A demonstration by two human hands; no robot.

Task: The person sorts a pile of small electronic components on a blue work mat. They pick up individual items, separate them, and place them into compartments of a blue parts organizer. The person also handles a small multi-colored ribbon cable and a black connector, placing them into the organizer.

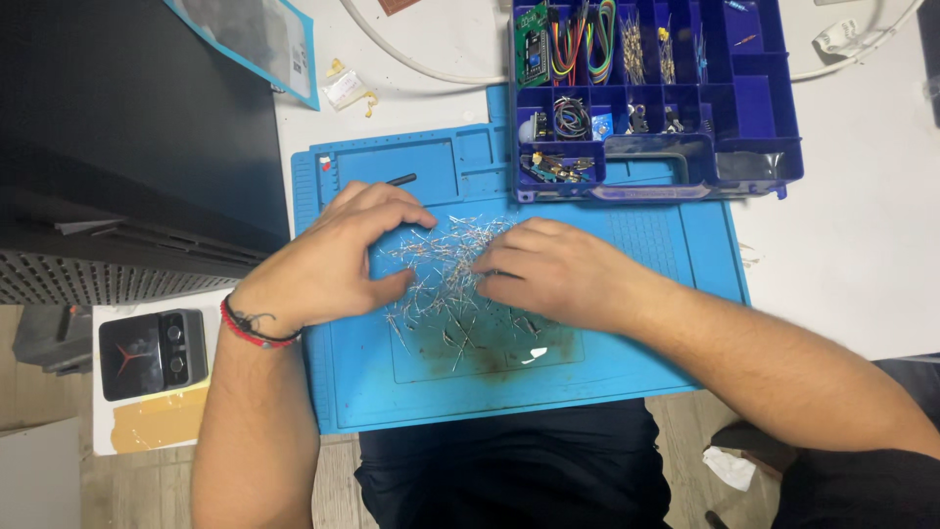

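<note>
- We look down on 2 bare hands working a loose heap of thin wire-legged components [446, 284], spread across the middle of a blue work mat [646, 362] on a white table [852, 245].
- Our left hand [333, 260], a red band at the wrist, rests on the heap's left edge, fingers curled and slightly spread, thumb pressed toward the pile; we cannot tell whether any piece is pinched.
- Our right hand [558, 274] lies palm-down over the heap's right side, fingers close together and covering some pieces; nothing is visibly gripped.
- A dark blue compartment box [754, 108] sits open at the mat's far edge, holding coloured jumper wires [583, 39] and small parts.
- By our reading, the sorting is early: the heap remains tangled and unsorted on the mat, no separate groups show, and several compartments on the box's right look unfilled.
- A small black stick [399, 179] lies in the mat's upper tray, apart from both hands.
</note>
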